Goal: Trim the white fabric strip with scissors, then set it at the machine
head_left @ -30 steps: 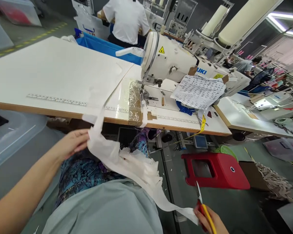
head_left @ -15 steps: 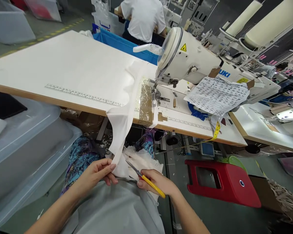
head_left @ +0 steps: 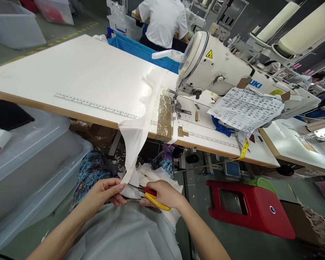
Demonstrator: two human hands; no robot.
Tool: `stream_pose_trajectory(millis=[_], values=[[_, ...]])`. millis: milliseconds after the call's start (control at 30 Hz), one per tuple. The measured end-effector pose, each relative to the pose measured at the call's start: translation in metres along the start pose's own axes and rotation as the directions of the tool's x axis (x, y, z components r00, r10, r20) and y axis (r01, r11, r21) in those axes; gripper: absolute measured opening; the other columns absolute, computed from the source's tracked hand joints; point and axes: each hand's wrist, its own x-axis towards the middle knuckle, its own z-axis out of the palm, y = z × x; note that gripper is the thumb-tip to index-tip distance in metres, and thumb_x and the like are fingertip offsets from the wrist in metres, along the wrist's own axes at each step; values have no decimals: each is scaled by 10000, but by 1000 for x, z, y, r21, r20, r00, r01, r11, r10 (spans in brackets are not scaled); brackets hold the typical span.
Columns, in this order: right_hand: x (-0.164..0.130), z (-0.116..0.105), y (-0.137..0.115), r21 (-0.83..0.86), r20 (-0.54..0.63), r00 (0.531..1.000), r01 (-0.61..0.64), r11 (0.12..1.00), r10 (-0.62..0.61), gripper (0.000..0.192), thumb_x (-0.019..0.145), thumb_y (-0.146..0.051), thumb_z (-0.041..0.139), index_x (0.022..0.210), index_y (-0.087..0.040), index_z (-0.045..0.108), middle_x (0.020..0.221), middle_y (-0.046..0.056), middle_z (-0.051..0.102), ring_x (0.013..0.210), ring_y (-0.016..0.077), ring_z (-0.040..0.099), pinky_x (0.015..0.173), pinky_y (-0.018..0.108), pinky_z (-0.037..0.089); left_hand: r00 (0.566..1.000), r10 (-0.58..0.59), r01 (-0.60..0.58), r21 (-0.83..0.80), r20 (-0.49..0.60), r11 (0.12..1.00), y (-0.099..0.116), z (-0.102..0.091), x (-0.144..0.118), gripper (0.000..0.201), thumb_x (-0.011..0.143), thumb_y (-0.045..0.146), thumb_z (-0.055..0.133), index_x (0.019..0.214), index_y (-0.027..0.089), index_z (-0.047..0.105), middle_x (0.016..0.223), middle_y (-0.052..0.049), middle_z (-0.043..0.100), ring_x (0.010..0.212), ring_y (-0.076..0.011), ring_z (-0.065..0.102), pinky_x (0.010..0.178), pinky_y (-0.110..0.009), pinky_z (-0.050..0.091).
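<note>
My left hand [head_left: 110,193] pinches the lower end of a white fabric strip [head_left: 137,139] between thumb and fingers. That strip runs up over the table edge onto the white tabletop, beside the sewing machine. In my right hand [head_left: 162,195] is a pair of scissors [head_left: 155,201] with yellow and red handles. Their blades are parted and point left, reaching the fabric close to my left fingertips. White fabric pieces [head_left: 148,173] lie bunched on my lap behind the scissors, and grey cloth [head_left: 124,227] covers my lap in front.
The sewing machine [head_left: 213,68] stands on the white table [head_left: 78,72], with a written paper sheet [head_left: 246,108] on it. A red stool [head_left: 249,209] is at right, a plastic bin [head_left: 40,159] at left. Beyond the blue bin [head_left: 141,50] a person in white sits.
My right hand has moved left with the scissors, and their blades have opened and come up to the fabric at my left fingers. The view has shifted slightly.
</note>
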Motion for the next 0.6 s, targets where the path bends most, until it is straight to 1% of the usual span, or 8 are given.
stream_pose_trajectory(millis=[67, 133, 267, 367, 533, 600], values=[[0, 2, -1, -99, -56, 998, -21, 995, 15, 456, 779, -572, 667, 654, -186, 458, 599, -51, 402, 552, 92, 282, 523, 235, 183, 1000, -5, 5, -5, -7, 1000, 0, 0, 1, 549, 516, 689, 787, 672, 184, 639, 563, -52, 709, 563, -181, 656, 541, -235, 493], [0, 3, -2, -142, -91, 996, -40, 989, 27, 447, 777, -569, 674, 661, -185, 478, 606, -42, 430, 548, 93, 281, 523, 238, 174, 1000, -9, 9, -11, -9, 1000, -1, 0, 1, 551, 510, 689, 791, 666, 184, 637, 561, -53, 709, 558, -177, 654, 541, -230, 493], [1, 6, -2, -131, -105, 993, -59, 990, 45, 476, 752, -593, 696, 633, -182, 488, 576, -41, 450, 526, 90, 297, 515, 231, 179, 1000, -4, 3, -17, -6, 1000, -3, -1, 0, 541, 524, 682, 794, 652, 182, 631, 559, -54, 709, 547, -165, 647, 539, -221, 491], [3, 7, 0, -153, -104, 993, -65, 986, 49, 488, 742, -603, 705, 616, -179, 500, 558, -39, 466, 514, 90, 322, 512, 236, 180, 1000, 3, -3, -18, 4, 1000, -3, -3, 0, 533, 545, 677, 788, 641, 179, 624, 550, -52, 703, 535, -158, 641, 527, -215, 482], [7, 6, -3, -175, -121, 993, -29, 984, 8, 462, 750, -615, 689, 681, -180, 550, 637, -17, 555, 557, 102, 417, 525, 236, 195, 999, -2, 2, 5, 33, 1000, -3, -4, 2, 507, 603, 650, 773, 664, 170, 622, 559, -55, 703, 554, -163, 650, 539, -216, 482], [10, 8, -4, -173, -133, 991, -13, 985, -11, 456, 749, -606, 691, 675, -181, 542, 639, -16, 557, 559, 102, 418, 528, 236, 197, 999, -3, 3, 18, 48, 1000, -5, -4, 3, 492, 626, 634, 766, 660, 170, 606, 561, -55, 700, 560, -167, 653, 547, -220, 485]])
